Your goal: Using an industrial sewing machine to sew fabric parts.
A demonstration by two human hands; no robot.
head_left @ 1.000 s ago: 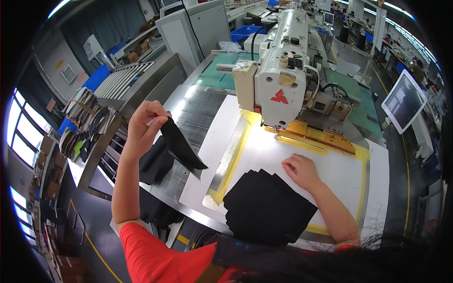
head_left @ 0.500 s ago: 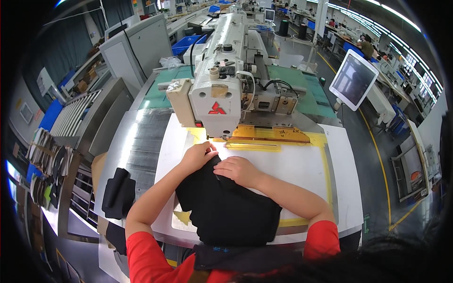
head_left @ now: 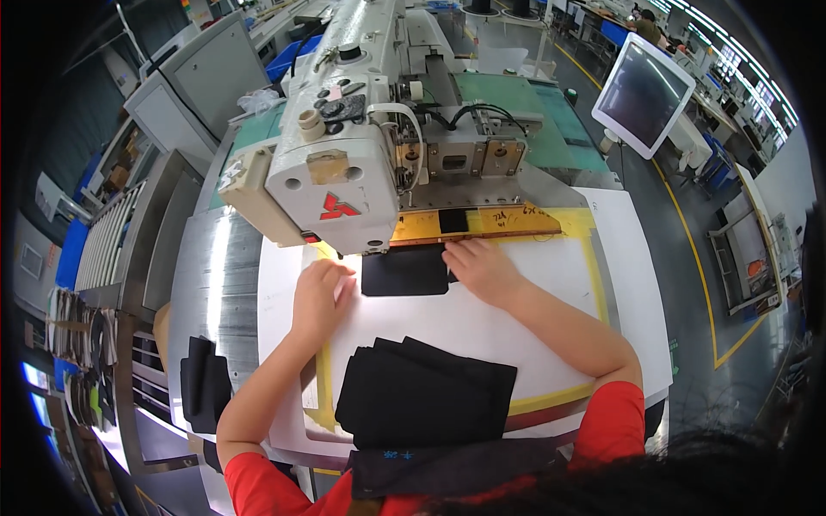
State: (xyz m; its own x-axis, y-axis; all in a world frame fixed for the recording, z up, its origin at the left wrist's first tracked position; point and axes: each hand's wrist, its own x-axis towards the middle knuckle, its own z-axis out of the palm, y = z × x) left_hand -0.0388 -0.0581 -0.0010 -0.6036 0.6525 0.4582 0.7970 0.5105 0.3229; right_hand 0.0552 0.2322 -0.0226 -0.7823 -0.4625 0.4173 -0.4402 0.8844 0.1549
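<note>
A black fabric piece (head_left: 404,277) with trimmed lower corners lies flat under the front of the sewing machine (head_left: 335,189), along the orange clamp plate (head_left: 508,221). My right hand (head_left: 483,271) is at its right edge, fingers pressed together on the fabric. To the left of the piece, a little apart from it, my left hand (head_left: 323,297) has thumb and fingers separated, holding nothing. A fanned stack of black fabric pieces (head_left: 426,391) lies nearer to me on the white sheet. A small black patch (head_left: 453,221) sits on the orange plate.
Yellow tape (head_left: 592,292) borders the white sheet. Rolled black fabric (head_left: 205,383) rests on the metal table (head_left: 211,297) at left. A tablet-like screen (head_left: 644,95) stands at the right. Beyond the table's left side is a rack with slats (head_left: 120,232).
Both hands have left the black stack, and one black piece now lies flat at the clamp. My hands have moved apart to either side of it. The view has shifted, bringing the machine closer.
</note>
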